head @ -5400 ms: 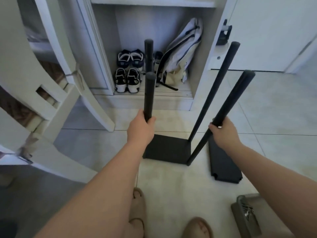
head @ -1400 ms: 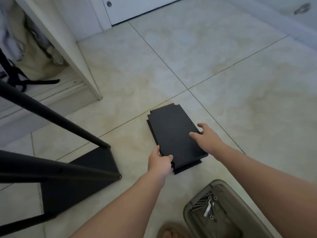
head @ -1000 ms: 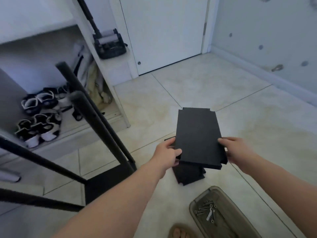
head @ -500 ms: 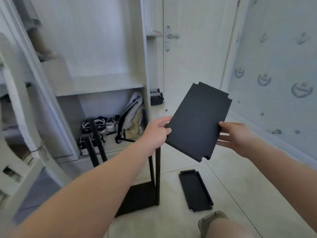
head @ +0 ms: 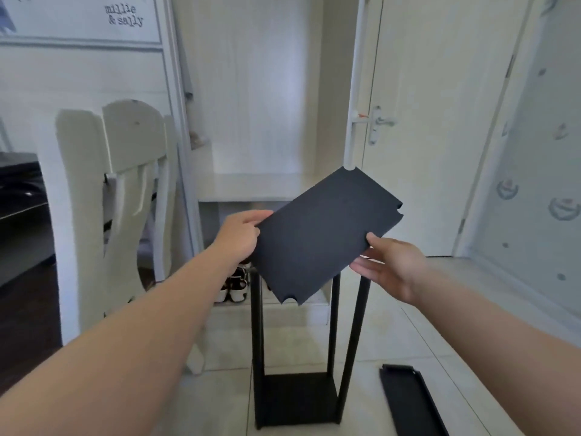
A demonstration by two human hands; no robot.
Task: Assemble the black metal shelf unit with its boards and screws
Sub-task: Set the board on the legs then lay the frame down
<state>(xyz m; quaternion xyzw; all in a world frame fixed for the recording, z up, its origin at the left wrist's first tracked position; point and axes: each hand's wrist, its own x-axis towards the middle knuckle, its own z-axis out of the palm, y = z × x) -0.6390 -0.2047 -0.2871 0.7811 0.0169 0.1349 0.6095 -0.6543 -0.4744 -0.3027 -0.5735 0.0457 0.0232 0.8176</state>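
Now both hands carry the flat black rectangular metal board with notched corners (head: pixel 323 237) in the air, just above the tops of the black metal shelf frame of thin upright poles on a base board (head: pixel 295 394), which stands on the pale tiled floor (head: pixel 408 325). The left hand (head: pixel 239 236) pinches the board at its left corner. The right hand (head: pixel 390 265) holds the long edge on the other side, thumb above and fingers spread beneath. I think this two-sided hold is chosen so that the board can be turned and levelled, because each corner notch must meet one pole. At present the board is tilted and rotated against the frame, so it is not aligned yet. Another black board with a raised rim (head: pixel 408 401) lies on the floor to the right of the frame, apart from it. A white wooden chair (head: pixel 119 171) stands at the left.

Compared with half a second ago, the board is lower and lies flatter, and it has come from the right side to over the poles; a little earlier it lay on the stack on the floor
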